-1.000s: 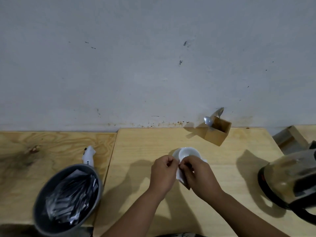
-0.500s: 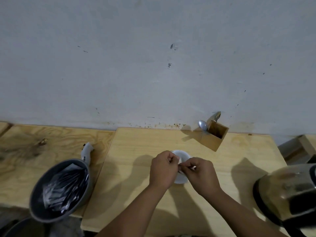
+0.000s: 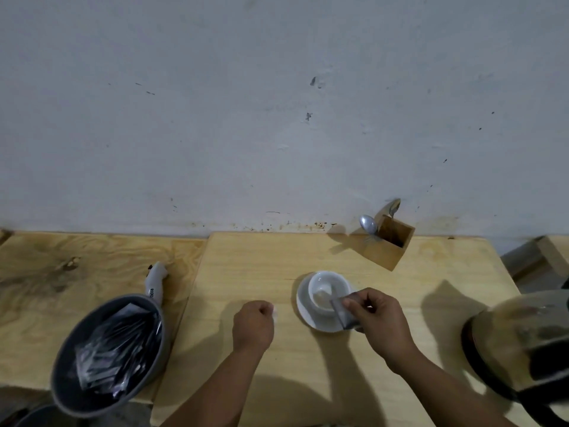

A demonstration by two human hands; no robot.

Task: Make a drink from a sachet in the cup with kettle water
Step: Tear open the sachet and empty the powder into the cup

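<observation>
Hands parted | right hand [image 3: 377, 318] tilts sachet [image 3: 344, 312] over cup [image 3: 326, 292]

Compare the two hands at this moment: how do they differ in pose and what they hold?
The right hand pinches a sachet tilted over the cup; the left hand is a closed fist away from the cup, with only a small white scrap showing at its grip. The right hovers above the saucer; the left sits over bare table. Both are bare.

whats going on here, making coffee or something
A person is making a drink from a sachet. The right hand tips an opened sachet over the white cup on its saucer. The left hand is closed beside it, seemingly on a torn scrap. The kettle waits at the right, not yet used.
</observation>
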